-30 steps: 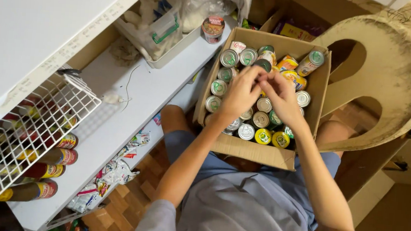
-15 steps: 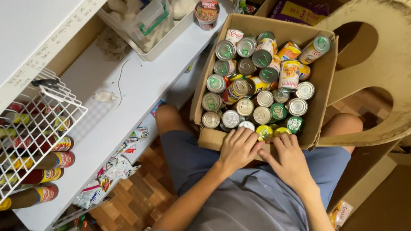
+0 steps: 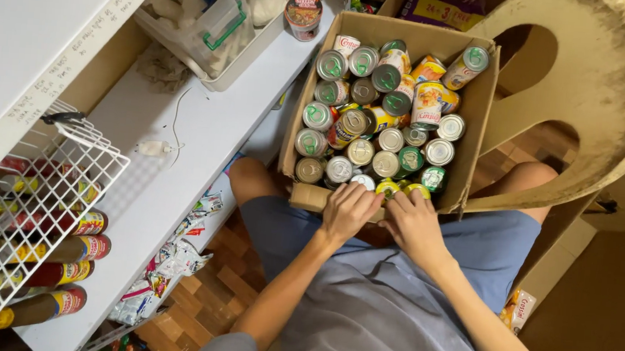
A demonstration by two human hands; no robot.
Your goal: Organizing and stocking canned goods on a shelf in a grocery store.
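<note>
**Both hands at the near wall of the can box**

I had my left hand (image 3: 348, 212) and right hand (image 3: 414, 224) curled over the near edge of the cardboard box (image 3: 479, 129), resting on my lap. Packed with tin cans (image 3: 376, 121), it looked heavy; soft walls might buckle, so I judged underneath the safest hold.

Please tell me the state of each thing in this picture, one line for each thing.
Cardboard box: open, full of cans.
Cans: mixed, some upright, some lying.
Left hand: on the box's near edge.
Right hand: on the near edge, touching cans.
Wire basket: hanging under the shelf.
</note>
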